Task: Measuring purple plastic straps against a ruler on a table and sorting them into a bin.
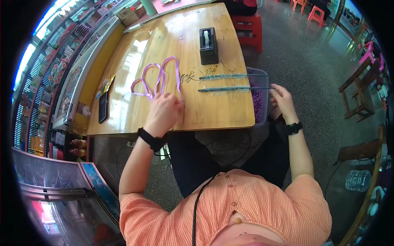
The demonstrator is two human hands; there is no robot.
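A thin purple ribbon (159, 80) lies in loose loops on the wooden table. My left hand (163, 108) is over its near end, fingers curled closed on the ribbon; the fingertips are partly hidden. Two slim dark sticks wrapped in bluish-green material, a far stick (230, 76) and a near stick (230, 88), lie side by side, their right ends jutting past the table edge. My right hand (283, 99) is beside the near stick's tip, fingers loosely bent and apart, with nothing visible in them. Beneath the stick ends, a translucent plastic tub (264, 74) holds purple pieces (257, 100).
A black tape dispenser (209, 51) stands farther back on the table (221, 110). At the left lie a dark phone (103, 107) and a small yellow packet (109, 83). A red stool (251, 35) stands beyond the right edge; a wooden chair (361, 90) is farther right.
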